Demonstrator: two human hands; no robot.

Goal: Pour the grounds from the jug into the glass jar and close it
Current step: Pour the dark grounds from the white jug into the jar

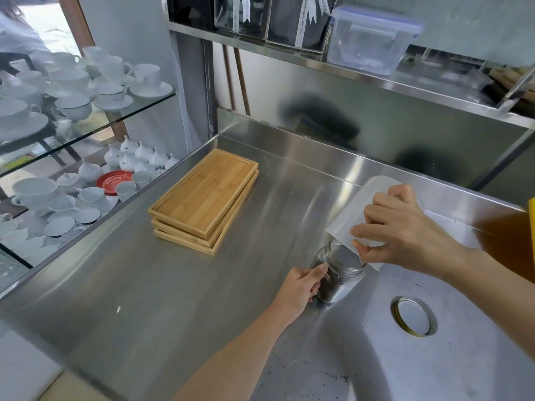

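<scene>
Steel counter (173, 285), open glass jar (340, 273), dark grounds (327, 290) inside

Steel counter (173, 285), steel wall shelf (362, 73) above, glass shelves (115, 120) of white cups left.

1. Both forearms are bare up to the frame's edge; no sleeve shows.
2. The left hand (301, 287), beside the glass jar (338, 273), wears no ring or glove.
3. The right hand (405, 233), above the jar, is equally unadorned, nails short.
</scene>
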